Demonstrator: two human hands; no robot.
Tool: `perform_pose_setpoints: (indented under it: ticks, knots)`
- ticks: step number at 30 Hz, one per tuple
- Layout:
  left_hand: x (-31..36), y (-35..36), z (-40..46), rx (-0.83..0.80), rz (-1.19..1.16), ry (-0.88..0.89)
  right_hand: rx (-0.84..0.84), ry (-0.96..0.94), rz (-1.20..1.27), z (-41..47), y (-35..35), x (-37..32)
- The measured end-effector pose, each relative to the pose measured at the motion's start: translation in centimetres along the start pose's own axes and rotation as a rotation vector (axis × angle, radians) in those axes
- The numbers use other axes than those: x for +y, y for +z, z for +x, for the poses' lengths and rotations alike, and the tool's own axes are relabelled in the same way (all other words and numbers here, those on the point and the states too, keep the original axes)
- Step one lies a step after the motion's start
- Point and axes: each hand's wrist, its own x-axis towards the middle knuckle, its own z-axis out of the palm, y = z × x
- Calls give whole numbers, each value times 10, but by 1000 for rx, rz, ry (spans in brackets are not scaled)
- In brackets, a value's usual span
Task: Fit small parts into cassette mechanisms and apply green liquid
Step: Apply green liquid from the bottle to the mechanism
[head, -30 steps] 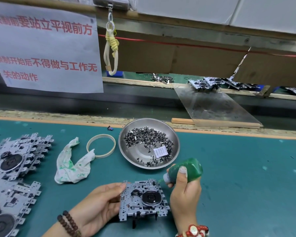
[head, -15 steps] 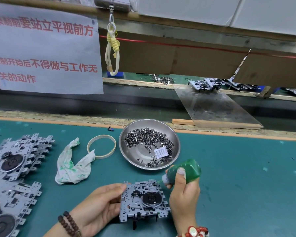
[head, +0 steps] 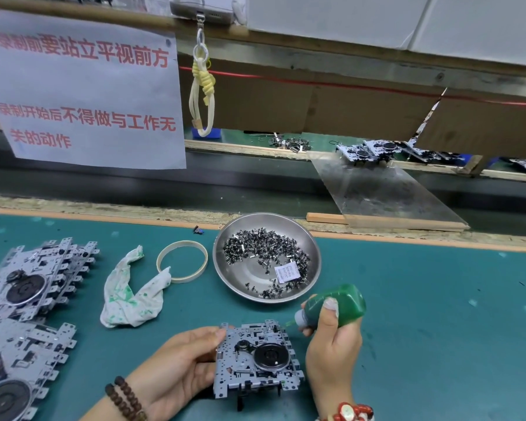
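A grey metal cassette mechanism (head: 257,361) with a dark flywheel lies on the green mat near the front edge. My left hand (head: 176,369) grips its left side, thumb on the top left corner. My right hand (head: 331,347) holds a green liquid bottle (head: 337,305) tilted down to the left, its thin nozzle at the mechanism's upper right corner. A steel bowl (head: 225,268) behind them holds several small dark metal parts and a white label.
Stacks of cassette mechanisms (head: 34,284) lie at the left. A green-stained white rag (head: 128,296) and a pale tape ring (head: 182,262) sit left of the bowl. A clear ramp (head: 386,196) crosses the conveyor behind; a paper sign (head: 79,92) hangs at upper left.
The bottle's nozzle has dipped slightly closer to the mechanism's upper right corner. Both hands otherwise stay in place.
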Motion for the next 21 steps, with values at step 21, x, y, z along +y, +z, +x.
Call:
perform_pose_setpoints:
  ticks: [21]
  knots:
    - [-6, 24, -8, 89, 202, 161, -204, 343, 327, -22, -8, -24]
